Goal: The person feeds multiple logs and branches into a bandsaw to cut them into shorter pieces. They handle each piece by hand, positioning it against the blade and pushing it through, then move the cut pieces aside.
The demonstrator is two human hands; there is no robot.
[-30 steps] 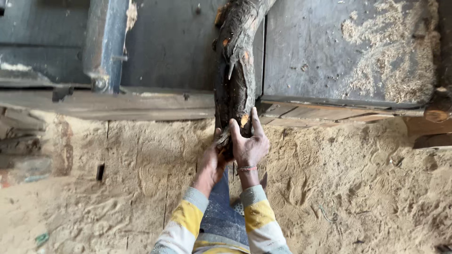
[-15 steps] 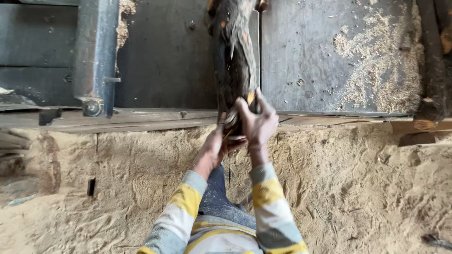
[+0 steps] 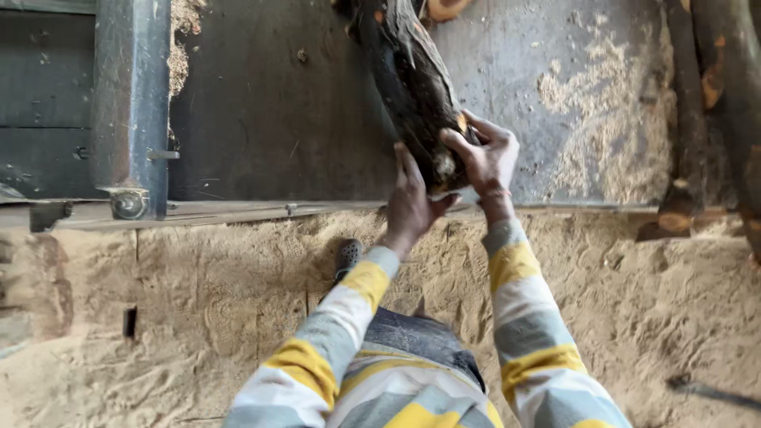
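A dark, rough-barked log point(image 3: 408, 83) lies lengthwise on a grey metal table point(image 3: 277, 119), its near end at the table's front edge. My left hand point(image 3: 412, 202) grips that end from below and the left. My right hand point(image 3: 485, 154) wraps over the end from the right, fingers curled onto the bark. Both arms wear yellow, grey and white striped sleeves. The log's far end runs out of the top of the view.
A dark steel post point(image 3: 131, 103) stands at the left of the table. More logs point(image 3: 705, 111) lie at the right edge. Sawdust patches point(image 3: 602, 95) lie on the table, and sawdust covers the ground point(image 3: 222, 317). My dark shoe point(image 3: 347, 257) shows below the table edge.
The log's near end has shifted right and further onto the table with both hands on it. The view has moved closer and tilted, so the post looks larger.
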